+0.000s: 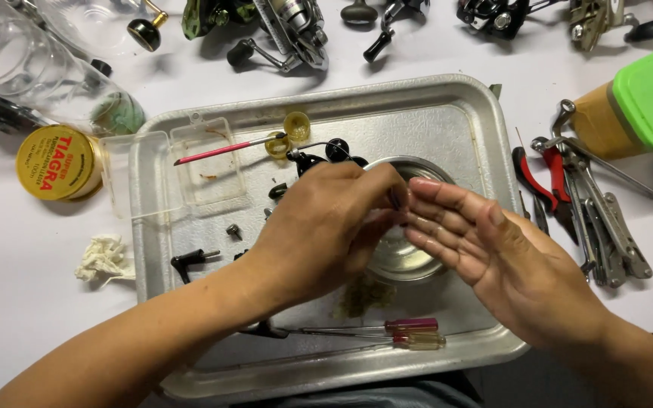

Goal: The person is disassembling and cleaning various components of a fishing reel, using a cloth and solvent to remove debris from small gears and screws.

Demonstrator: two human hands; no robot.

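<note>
Nearest me, two screwdrivers [387,334] with red and amber handles lie along the front edge of the metal tray [462,113]. Above them I see my hands meeting over a shallow steel bowl [402,261]: the left hand [319,230] is pinched shut on a small dark part [394,199] that I cannot make out, while the right hand [485,249] stands flat and open, fingertips touching it. My worry is that the part slips from that pinch and bounces off among the loose screw [233,230] and black bits [190,261] on the tray. My forearm could also nudge the screwdrivers off. On the counter [9,257], a round yellow tin [56,162] with red lettering sits left of the tray, a clear plastic box [160,170] beside it, and a mustard-coloured tub with a green lid [644,102] stands at far right above the red-handled pliers [546,177].
</note>
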